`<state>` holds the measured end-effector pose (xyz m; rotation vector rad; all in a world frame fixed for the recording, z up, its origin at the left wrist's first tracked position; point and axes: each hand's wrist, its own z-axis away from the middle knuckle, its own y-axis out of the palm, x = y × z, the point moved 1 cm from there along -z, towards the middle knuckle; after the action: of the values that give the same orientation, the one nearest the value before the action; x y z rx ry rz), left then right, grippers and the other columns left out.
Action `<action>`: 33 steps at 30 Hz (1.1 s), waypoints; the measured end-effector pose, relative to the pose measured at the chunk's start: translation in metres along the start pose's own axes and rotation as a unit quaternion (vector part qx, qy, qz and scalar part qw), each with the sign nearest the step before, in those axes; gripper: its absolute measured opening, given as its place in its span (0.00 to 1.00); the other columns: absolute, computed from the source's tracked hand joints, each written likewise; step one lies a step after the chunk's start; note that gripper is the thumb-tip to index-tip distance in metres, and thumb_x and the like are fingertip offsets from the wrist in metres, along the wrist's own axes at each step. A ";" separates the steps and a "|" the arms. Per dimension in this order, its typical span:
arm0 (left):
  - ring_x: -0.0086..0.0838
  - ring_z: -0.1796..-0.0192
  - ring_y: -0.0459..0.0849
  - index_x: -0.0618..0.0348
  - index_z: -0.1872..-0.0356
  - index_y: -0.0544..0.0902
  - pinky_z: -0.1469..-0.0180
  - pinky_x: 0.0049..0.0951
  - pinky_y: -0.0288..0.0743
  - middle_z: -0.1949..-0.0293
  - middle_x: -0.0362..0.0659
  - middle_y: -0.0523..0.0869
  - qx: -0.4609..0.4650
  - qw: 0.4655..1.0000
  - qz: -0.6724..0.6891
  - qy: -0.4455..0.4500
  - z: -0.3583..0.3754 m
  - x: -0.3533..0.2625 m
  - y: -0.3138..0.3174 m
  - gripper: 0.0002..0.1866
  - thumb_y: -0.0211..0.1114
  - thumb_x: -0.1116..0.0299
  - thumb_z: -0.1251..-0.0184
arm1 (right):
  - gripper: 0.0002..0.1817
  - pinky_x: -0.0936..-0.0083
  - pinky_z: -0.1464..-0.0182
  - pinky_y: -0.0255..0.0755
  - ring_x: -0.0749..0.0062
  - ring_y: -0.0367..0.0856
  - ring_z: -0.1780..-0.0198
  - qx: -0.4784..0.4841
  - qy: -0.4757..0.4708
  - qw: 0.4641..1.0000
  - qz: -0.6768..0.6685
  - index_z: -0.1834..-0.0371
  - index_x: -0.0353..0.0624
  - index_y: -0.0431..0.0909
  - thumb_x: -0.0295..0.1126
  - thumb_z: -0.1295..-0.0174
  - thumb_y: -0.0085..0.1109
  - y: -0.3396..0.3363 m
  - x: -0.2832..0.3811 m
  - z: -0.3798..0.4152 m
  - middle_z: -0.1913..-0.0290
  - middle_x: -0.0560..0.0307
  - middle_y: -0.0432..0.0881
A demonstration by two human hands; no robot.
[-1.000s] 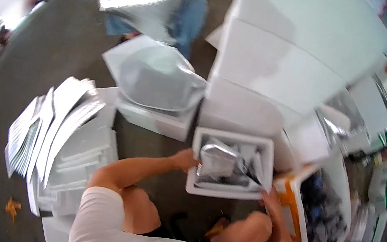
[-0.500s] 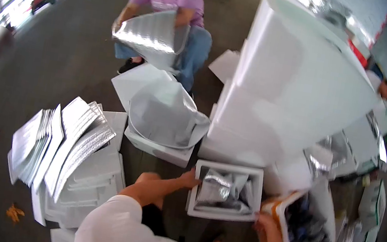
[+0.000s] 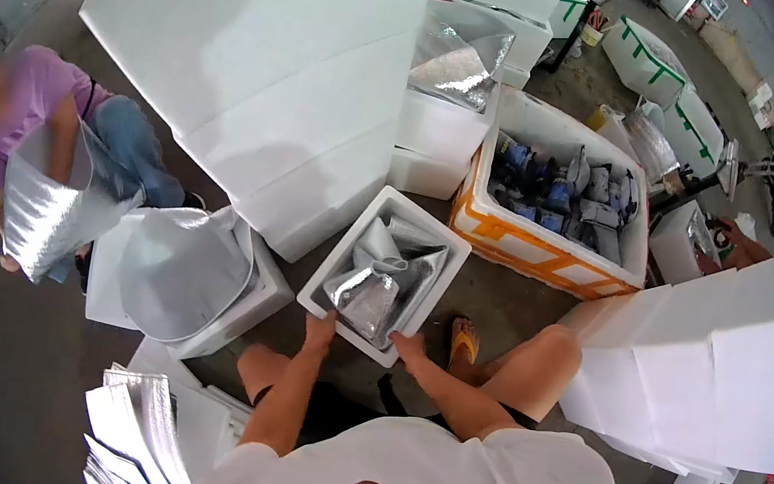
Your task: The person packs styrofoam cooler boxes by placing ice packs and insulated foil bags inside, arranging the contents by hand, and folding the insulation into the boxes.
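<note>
A white foam box (image 3: 337,243) stands in front of me, turned at an angle, with a silver foil bag (image 3: 365,301) folded inside it. At the left of the box's near end, my left hand (image 3: 320,331) grips the rim. My right hand (image 3: 408,349) holds the same end near its right corner. The fingers of both hands are partly hidden by the wall of the box. To the right sits a bigger foam box with orange tape (image 3: 508,244), filled with grey-blue packs (image 3: 567,192).
Tall stacks of white foam boxes rise ahead (image 3: 285,54) and at the right (image 3: 692,361). A person in purple (image 3: 55,103) crouches at the left with a foil bag (image 3: 48,209). Near me are an open-lined box (image 3: 255,307) and flat foil bags (image 3: 142,416).
My view has swung to the right. The foam box has turned, and both my hands are now at its near end instead of at its two sides.
</note>
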<state>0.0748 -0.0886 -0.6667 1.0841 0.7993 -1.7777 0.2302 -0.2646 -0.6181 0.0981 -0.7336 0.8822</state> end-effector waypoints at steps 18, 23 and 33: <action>0.35 0.31 0.67 0.68 0.29 0.61 0.30 0.37 0.58 0.31 0.49 0.69 0.171 0.975 0.133 -0.047 0.115 -0.082 -0.082 0.38 0.66 0.59 0.33 | 0.32 0.66 0.40 0.70 0.50 0.79 0.44 -0.014 -0.160 0.980 0.116 0.41 0.33 0.72 0.35 0.51 0.60 -0.086 -0.007 0.080 0.47 0.39 0.81; 0.34 0.30 0.66 0.71 0.29 0.60 0.28 0.34 0.55 0.32 0.51 0.70 0.253 0.963 0.051 0.073 0.144 -0.163 -0.073 0.40 0.67 0.60 0.35 | 0.24 0.67 0.45 0.72 0.55 0.80 0.48 -0.027 -0.268 0.950 0.161 0.48 0.31 0.77 0.31 0.49 0.59 -0.113 0.048 0.134 0.53 0.42 0.83; 0.44 0.27 0.63 0.67 0.27 0.58 0.27 0.44 0.52 0.28 0.55 0.65 0.372 0.860 0.084 0.340 0.156 -0.290 -0.029 0.52 0.64 0.37 0.41 | 0.24 0.65 0.53 0.73 0.63 0.80 0.58 -0.223 -0.128 0.933 0.250 0.54 0.32 0.79 0.39 0.51 0.63 -0.223 0.164 0.246 0.61 0.48 0.83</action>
<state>0.0626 -0.1071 -0.3367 2.3035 0.3519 -1.5652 0.3274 -0.3895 -0.2833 -0.4029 -1.2201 1.1755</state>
